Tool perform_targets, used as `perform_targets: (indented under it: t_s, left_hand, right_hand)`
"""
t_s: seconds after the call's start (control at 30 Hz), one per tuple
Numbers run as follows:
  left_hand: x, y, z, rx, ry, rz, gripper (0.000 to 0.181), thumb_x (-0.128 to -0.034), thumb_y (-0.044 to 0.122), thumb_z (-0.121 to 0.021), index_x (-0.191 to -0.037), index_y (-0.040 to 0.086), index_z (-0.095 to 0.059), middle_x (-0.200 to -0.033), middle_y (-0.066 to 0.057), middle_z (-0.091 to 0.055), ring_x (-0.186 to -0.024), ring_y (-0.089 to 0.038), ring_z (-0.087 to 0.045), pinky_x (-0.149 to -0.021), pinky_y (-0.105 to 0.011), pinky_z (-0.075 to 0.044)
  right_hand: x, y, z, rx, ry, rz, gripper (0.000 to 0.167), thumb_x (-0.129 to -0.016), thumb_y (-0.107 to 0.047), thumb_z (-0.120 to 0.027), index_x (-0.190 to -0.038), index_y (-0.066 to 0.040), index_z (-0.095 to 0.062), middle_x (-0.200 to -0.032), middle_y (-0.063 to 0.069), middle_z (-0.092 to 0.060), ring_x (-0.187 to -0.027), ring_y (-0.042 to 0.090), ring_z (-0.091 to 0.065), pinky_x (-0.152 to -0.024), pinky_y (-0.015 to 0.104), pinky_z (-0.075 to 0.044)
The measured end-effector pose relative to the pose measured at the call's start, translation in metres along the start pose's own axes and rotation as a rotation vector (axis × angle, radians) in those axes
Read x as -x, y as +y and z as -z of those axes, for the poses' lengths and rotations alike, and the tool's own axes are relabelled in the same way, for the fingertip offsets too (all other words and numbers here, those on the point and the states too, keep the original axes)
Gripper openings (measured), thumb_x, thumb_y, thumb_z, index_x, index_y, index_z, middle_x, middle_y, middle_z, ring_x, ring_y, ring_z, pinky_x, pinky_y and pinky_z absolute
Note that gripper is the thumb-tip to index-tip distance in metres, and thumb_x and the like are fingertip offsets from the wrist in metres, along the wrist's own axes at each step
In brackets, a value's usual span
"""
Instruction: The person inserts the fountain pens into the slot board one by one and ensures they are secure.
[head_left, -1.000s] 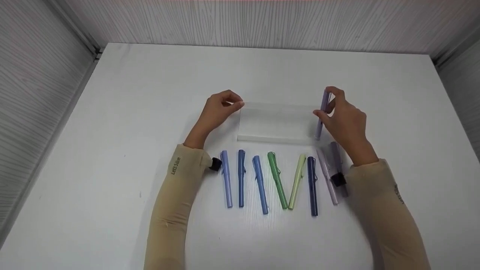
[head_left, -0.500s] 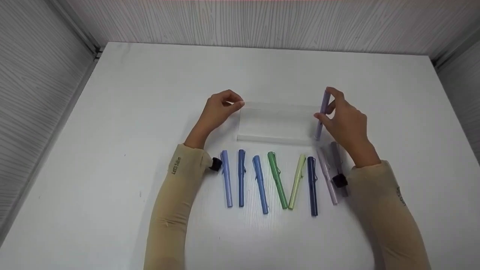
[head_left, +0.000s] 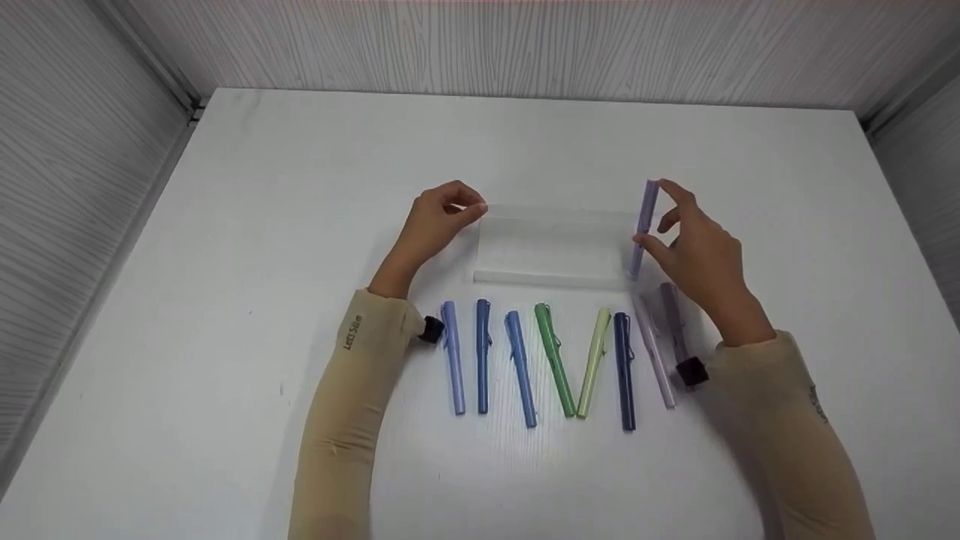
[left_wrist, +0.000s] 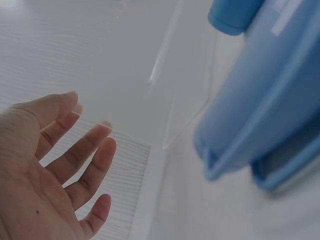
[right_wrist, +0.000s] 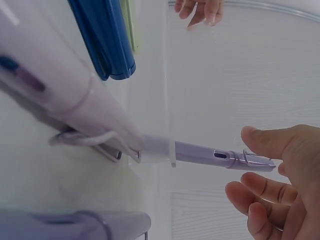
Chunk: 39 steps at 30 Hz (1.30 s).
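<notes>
My left hand [head_left: 435, 223] pinches the left far corner of a shallow clear plastic box [head_left: 551, 280] between thumb and index finger, the other fingers spread in the left wrist view. At the box's right end a lilac pen [head_left: 648, 208] lies lengthwise. In the right wrist view its lower part meets a pale upright edge of the box [right_wrist: 172, 154]. Beside this pen my right hand [head_left: 705, 259] has its fingers spread. The index finger is at the clip end and the thumb [right_wrist: 262, 142] is close to the clip; contact there is hard to tell.
In front of the box lies a row of pens: periwinkle [head_left: 453, 360], blue [head_left: 482, 360], lighter blue [head_left: 521, 371], green [head_left: 555, 360], yellow-green [head_left: 594, 364], navy [head_left: 625, 375], pale pink-lilac [head_left: 656, 356] and dusky purple [head_left: 673, 315]. A wood-grain wall [head_left: 480, 45] stands behind the white table [head_left: 225, 375].
My right hand has loosened from the lilac pen and drawn slightly right and toward me, its fingers spreading. The pen stays at the box's right end. My left hand has not moved.
</notes>
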<state>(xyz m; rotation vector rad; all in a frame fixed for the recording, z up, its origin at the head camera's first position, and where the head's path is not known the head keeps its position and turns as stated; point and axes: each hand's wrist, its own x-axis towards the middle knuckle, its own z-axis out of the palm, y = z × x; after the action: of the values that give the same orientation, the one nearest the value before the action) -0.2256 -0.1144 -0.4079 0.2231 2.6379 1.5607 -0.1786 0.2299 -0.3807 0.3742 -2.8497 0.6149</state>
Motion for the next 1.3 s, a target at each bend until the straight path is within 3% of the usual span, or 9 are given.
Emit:
perform_targets:
  t_s: [0.33, 0.43, 0.67, 0.9, 0.97, 1.3]
  left_hand:
    - [0.0, -0.001, 0.001, 0.003, 0.004, -0.028, 0.023, -0.0925, 0.03, -0.065, -0.105, 0.011, -0.068, -0.105, -0.006, -0.069, -0.103, -0.018, -0.06, -0.096, -0.03, -0.046]
    - [0.0, -0.004, 0.0, 0.005, -0.004, -0.044, 0.023, -0.0928, 0.03, -0.065, -0.105, 0.011, -0.068, -0.106, -0.006, -0.069, -0.103, -0.018, -0.061, -0.096, -0.03, -0.046]
    - [0.001, -0.004, 0.001, -0.005, 0.004, -0.04, 0.023, -0.0925, 0.03, -0.065, -0.105, 0.01, -0.068, -0.104, -0.006, -0.069, -0.102, -0.018, -0.061, -0.095, -0.03, -0.046]
    - [0.001, -0.004, 0.003, -0.008, 0.005, -0.028, 0.024, -0.0925, 0.03, -0.065, -0.106, 0.011, -0.068, -0.105, -0.006, -0.069, -0.102, -0.017, -0.06, -0.096, -0.031, -0.046]
    - [0.001, -0.004, 0.004, -0.008, 0.004, -0.024, 0.024, -0.0925, 0.031, -0.065, -0.106, 0.011, -0.068, -0.105, -0.006, -0.069, -0.102, -0.017, -0.06, -0.095, -0.031, -0.046]
    - [0.003, -0.004, 0.005, -0.005, 0.004, -0.026, 0.024, -0.0926, 0.031, -0.065, -0.105, 0.011, -0.068, -0.107, -0.007, -0.069, -0.103, -0.018, -0.06, -0.097, -0.032, -0.046]
  right_hand:
    - [0.012, 0.004, 0.011, -0.053, 0.002, 0.029, 0.069, -0.09, -0.029, -0.069, -0.146, -0.014, -0.033, -0.102, 0.01, -0.065, -0.071, 0.027, -0.066, -0.052, 0.03, -0.04]
    - [0.019, 0.008, 0.015, -0.089, -0.031, 0.025, 0.065, -0.091, -0.03, -0.068, -0.145, -0.014, -0.035, -0.101, 0.009, -0.064, -0.07, 0.026, -0.065, -0.053, 0.029, -0.04]
    - [0.027, 0.02, 0.024, -0.185, -0.18, -0.051, 0.062, -0.092, -0.04, -0.064, -0.143, -0.016, -0.039, -0.103, 0.007, -0.062, -0.075, 0.018, -0.061, -0.056, 0.024, -0.043]
    - [0.03, 0.033, 0.034, -0.253, -0.297, -0.043, 0.062, -0.091, -0.037, -0.066, -0.143, -0.015, -0.039, -0.104, 0.005, -0.06, -0.07, 0.001, -0.057, -0.058, 0.022, -0.043]
    - [0.032, 0.037, 0.036, -0.255, -0.351, -0.033, 0.062, -0.091, -0.035, -0.066, -0.143, -0.015, -0.039, -0.106, 0.006, -0.059, -0.073, 0.001, -0.057, -0.061, 0.021, -0.044]
    - [0.039, 0.05, 0.034, -0.243, -0.598, -0.057, 0.072, -0.088, -0.04, -0.068, -0.146, -0.013, -0.036, -0.124, 0.016, -0.054, -0.102, 0.03, -0.06, -0.074, 0.03, -0.05]
